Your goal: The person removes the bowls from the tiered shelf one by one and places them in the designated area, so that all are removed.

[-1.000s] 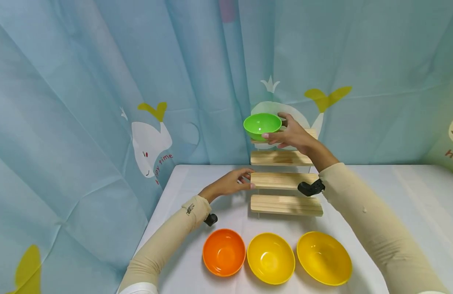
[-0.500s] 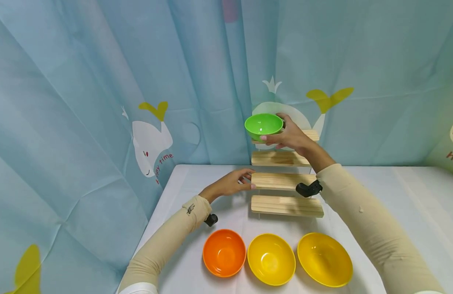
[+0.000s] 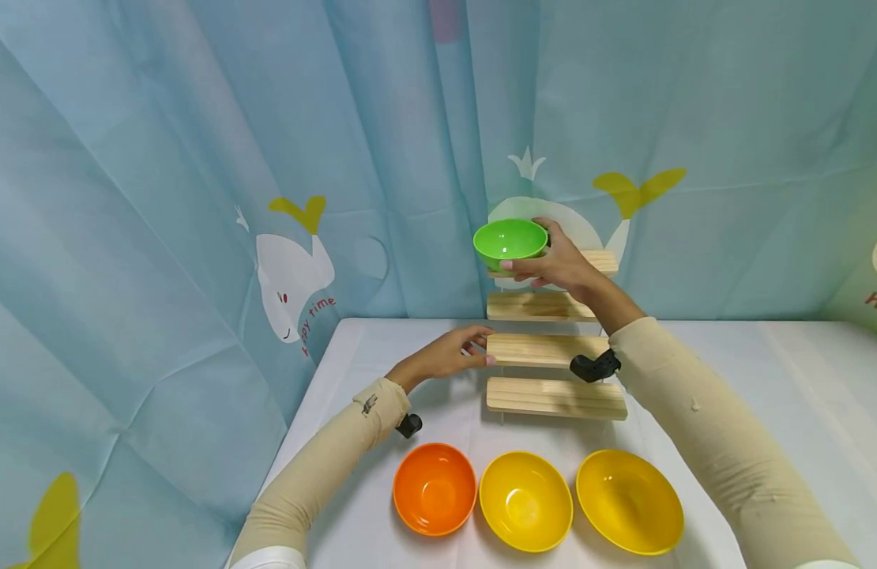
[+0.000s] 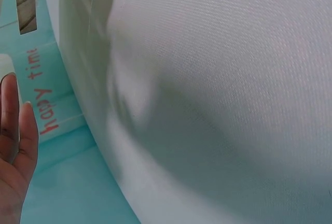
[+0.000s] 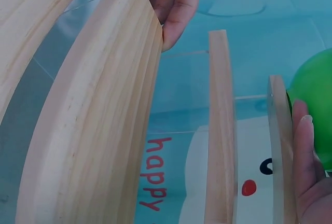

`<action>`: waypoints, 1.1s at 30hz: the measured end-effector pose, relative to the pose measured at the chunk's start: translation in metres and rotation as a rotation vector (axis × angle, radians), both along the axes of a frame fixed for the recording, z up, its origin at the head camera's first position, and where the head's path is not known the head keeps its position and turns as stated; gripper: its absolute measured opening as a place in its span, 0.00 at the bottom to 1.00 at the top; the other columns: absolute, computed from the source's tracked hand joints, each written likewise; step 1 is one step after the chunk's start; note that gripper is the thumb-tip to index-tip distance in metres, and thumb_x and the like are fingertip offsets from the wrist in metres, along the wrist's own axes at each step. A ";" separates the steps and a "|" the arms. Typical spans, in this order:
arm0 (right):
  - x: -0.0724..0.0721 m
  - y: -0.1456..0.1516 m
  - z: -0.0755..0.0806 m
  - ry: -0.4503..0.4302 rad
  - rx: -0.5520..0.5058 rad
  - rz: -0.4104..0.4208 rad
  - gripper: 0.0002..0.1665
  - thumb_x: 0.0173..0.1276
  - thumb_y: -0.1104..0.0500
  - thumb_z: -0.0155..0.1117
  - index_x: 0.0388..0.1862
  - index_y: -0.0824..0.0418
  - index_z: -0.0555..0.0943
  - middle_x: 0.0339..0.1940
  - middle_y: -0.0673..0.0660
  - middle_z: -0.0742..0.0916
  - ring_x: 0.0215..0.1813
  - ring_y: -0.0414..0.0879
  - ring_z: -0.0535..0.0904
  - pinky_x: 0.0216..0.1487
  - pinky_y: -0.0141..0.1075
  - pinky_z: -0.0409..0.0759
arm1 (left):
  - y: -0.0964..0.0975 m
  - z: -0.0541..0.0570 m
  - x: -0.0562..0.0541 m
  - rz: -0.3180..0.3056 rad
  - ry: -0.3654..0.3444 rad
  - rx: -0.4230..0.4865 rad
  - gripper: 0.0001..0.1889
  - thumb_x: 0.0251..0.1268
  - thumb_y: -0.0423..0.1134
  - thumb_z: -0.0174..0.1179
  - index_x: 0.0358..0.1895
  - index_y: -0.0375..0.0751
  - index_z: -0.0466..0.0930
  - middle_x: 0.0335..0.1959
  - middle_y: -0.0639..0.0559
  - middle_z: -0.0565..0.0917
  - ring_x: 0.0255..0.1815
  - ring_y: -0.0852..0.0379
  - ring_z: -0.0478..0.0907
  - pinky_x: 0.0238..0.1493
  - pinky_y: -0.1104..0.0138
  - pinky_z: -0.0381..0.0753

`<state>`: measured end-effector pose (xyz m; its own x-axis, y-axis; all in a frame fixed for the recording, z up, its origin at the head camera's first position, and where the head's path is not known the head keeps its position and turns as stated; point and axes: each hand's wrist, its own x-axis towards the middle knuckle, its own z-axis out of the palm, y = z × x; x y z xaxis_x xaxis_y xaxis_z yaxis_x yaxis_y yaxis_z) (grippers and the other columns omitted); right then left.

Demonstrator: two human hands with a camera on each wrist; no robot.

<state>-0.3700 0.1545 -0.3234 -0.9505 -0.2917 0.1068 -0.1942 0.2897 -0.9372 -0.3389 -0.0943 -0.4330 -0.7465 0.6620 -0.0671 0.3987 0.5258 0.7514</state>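
Observation:
In the head view, a green bowl (image 3: 506, 237) sits at the left end of the top board of a stepped wooden stand (image 3: 555, 397). My right hand (image 3: 568, 265) holds the bowl's right side, thumb at the front and fingers behind. Lower down, my left hand (image 3: 444, 354) pinches the left end of the stand's third board from the top. The right wrist view shows the left thumb over that board's (image 5: 98, 110) end, fingers behind it, and the right fingers (image 5: 306, 146) against the green bowl (image 5: 316, 84). Only part of the left hand (image 4: 15, 156) shows in the left wrist view.
In front of the stand, an orange bowl (image 3: 434, 490), a yellow bowl (image 3: 525, 502) and a larger deep-yellow bowl (image 3: 629, 503) stand in a row on the white table (image 3: 787, 379). A blue curtain (image 3: 410, 158) with whale prints hangs right behind the stand.
The right forearm has shifted slightly left, and the right thumb reaches a little farther along the green bowl's front. The left hand and the row of bowls stay in place.

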 end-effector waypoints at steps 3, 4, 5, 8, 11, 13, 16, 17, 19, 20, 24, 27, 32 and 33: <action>0.000 0.000 -0.001 -0.002 -0.010 0.001 0.58 0.66 0.52 0.72 0.81 0.51 0.42 0.66 0.66 0.74 0.41 0.46 0.89 0.43 0.46 0.86 | 0.000 0.001 0.001 0.001 -0.009 0.013 0.31 0.73 0.48 0.60 0.75 0.47 0.65 0.65 0.43 0.76 0.58 0.49 0.79 0.55 0.64 0.81; 0.000 0.000 -0.001 -0.003 -0.014 0.001 0.58 0.66 0.52 0.71 0.81 0.51 0.42 0.66 0.67 0.75 0.41 0.46 0.89 0.43 0.45 0.86 | 0.000 0.001 0.001 0.002 -0.013 0.016 0.31 0.73 0.48 0.60 0.75 0.47 0.65 0.65 0.43 0.76 0.58 0.49 0.79 0.55 0.64 0.81; 0.000 0.000 -0.001 -0.003 -0.017 0.001 0.58 0.66 0.52 0.71 0.81 0.51 0.42 0.66 0.67 0.75 0.41 0.46 0.89 0.43 0.44 0.86 | 0.000 0.001 0.001 0.002 -0.015 0.016 0.31 0.73 0.48 0.60 0.75 0.47 0.65 0.65 0.43 0.76 0.58 0.49 0.79 0.54 0.64 0.81; 0.001 0.001 -0.002 -0.001 -0.021 0.002 0.58 0.66 0.52 0.71 0.81 0.51 0.42 0.67 0.67 0.74 0.41 0.47 0.89 0.41 0.42 0.86 | -0.001 0.001 0.001 0.001 -0.019 0.010 0.31 0.73 0.49 0.60 0.75 0.46 0.65 0.66 0.43 0.75 0.58 0.50 0.79 0.54 0.64 0.82; 0.000 0.001 -0.003 0.001 -0.022 0.004 0.58 0.66 0.52 0.71 0.81 0.51 0.42 0.67 0.67 0.73 0.42 0.49 0.89 0.41 0.42 0.86 | -0.001 0.002 0.001 -0.001 -0.016 0.003 0.31 0.73 0.49 0.61 0.75 0.46 0.65 0.66 0.42 0.75 0.58 0.50 0.79 0.55 0.65 0.82; 0.000 0.002 -0.004 0.002 -0.022 0.006 0.58 0.66 0.52 0.71 0.81 0.51 0.41 0.67 0.67 0.73 0.41 0.48 0.89 0.42 0.44 0.86 | -0.001 0.003 0.001 -0.004 -0.013 0.003 0.31 0.73 0.48 0.61 0.75 0.46 0.65 0.67 0.42 0.74 0.58 0.50 0.80 0.55 0.65 0.82; 0.000 0.002 -0.004 0.004 -0.020 0.012 0.58 0.66 0.52 0.71 0.81 0.50 0.41 0.67 0.67 0.73 0.39 0.45 0.89 0.42 0.45 0.85 | -0.001 0.002 0.000 -0.007 -0.007 0.003 0.31 0.73 0.47 0.61 0.75 0.45 0.66 0.66 0.43 0.75 0.58 0.50 0.80 0.54 0.65 0.82; 0.000 0.003 -0.004 0.004 -0.019 0.013 0.58 0.66 0.52 0.71 0.81 0.50 0.41 0.67 0.67 0.74 0.39 0.44 0.89 0.42 0.45 0.85 | -0.001 0.002 0.000 -0.007 -0.004 0.003 0.31 0.72 0.47 0.61 0.75 0.45 0.66 0.66 0.43 0.75 0.57 0.50 0.80 0.54 0.65 0.82; 0.001 0.003 -0.004 0.004 -0.018 0.014 0.57 0.67 0.51 0.71 0.81 0.50 0.42 0.67 0.67 0.74 0.39 0.45 0.89 0.42 0.45 0.85 | -0.001 0.001 -0.001 -0.006 -0.001 0.004 0.31 0.72 0.47 0.62 0.75 0.46 0.66 0.65 0.43 0.75 0.57 0.50 0.80 0.54 0.65 0.82; 0.001 0.003 -0.004 0.004 -0.019 0.017 0.57 0.67 0.51 0.70 0.81 0.50 0.42 0.67 0.67 0.74 0.40 0.46 0.89 0.42 0.45 0.85 | -0.001 0.000 -0.001 -0.005 -0.001 0.006 0.31 0.72 0.47 0.62 0.75 0.46 0.66 0.65 0.43 0.76 0.57 0.51 0.80 0.53 0.66 0.82; 0.001 0.004 -0.005 0.009 -0.033 0.019 0.55 0.68 0.51 0.70 0.81 0.50 0.43 0.67 0.67 0.74 0.42 0.50 0.89 0.42 0.47 0.86 | -0.001 -0.002 -0.003 -0.002 -0.001 0.014 0.31 0.72 0.47 0.62 0.75 0.46 0.66 0.64 0.44 0.76 0.56 0.51 0.80 0.52 0.66 0.82; 0.000 0.004 -0.006 0.012 -0.047 0.020 0.55 0.67 0.52 0.70 0.80 0.51 0.44 0.66 0.67 0.74 0.42 0.52 0.89 0.41 0.45 0.86 | -0.001 -0.003 -0.003 -0.002 0.004 0.016 0.31 0.72 0.47 0.62 0.75 0.46 0.66 0.64 0.44 0.76 0.56 0.51 0.80 0.51 0.66 0.82; 0.000 0.006 -0.008 0.017 -0.063 0.022 0.55 0.67 0.53 0.71 0.80 0.51 0.45 0.67 0.66 0.73 0.41 0.52 0.89 0.39 0.42 0.85 | -0.001 -0.003 -0.004 0.001 0.014 0.013 0.31 0.72 0.47 0.62 0.75 0.46 0.66 0.63 0.43 0.77 0.56 0.51 0.80 0.52 0.65 0.82; 0.000 0.006 -0.009 0.020 -0.064 0.022 0.55 0.67 0.53 0.71 0.81 0.51 0.45 0.67 0.66 0.73 0.41 0.52 0.89 0.39 0.42 0.86 | -0.001 -0.003 -0.004 0.003 0.013 0.014 0.31 0.72 0.47 0.62 0.75 0.46 0.66 0.63 0.44 0.77 0.56 0.51 0.80 0.52 0.65 0.82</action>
